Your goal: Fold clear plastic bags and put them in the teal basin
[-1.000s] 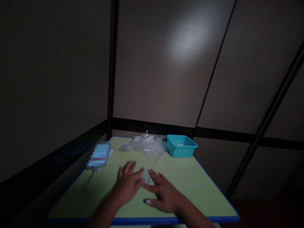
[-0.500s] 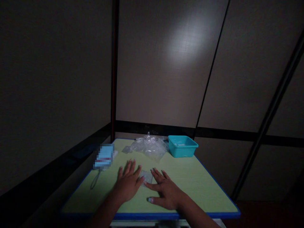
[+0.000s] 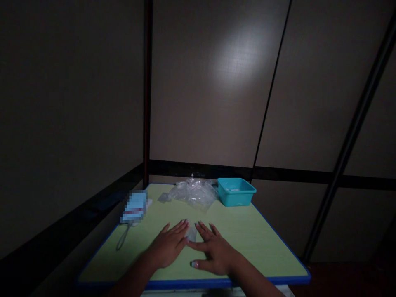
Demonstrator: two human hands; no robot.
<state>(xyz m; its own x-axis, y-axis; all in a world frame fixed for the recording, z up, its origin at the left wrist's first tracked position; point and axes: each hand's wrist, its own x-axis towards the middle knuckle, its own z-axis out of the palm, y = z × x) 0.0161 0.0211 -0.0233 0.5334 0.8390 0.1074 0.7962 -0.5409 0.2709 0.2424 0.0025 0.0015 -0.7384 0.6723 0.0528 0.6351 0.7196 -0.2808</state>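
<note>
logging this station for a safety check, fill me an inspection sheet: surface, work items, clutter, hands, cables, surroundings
Surface: pale green table with blue edging.
Work items: small clear plastic piece flat on the table, partly covered by fingers.
Clutter: crumpled clear plastic at the far side; teal basin right beside it, contents unclear; pixelated blue item at the left edge.
Hands: left hand and right hand palm down, fingers extended, at either side of the small piece.
Cables: nothing seen; only a looped cord by the blue item.
Surroundings: dim panelled wall behind, with a bright patch of light.
</note>
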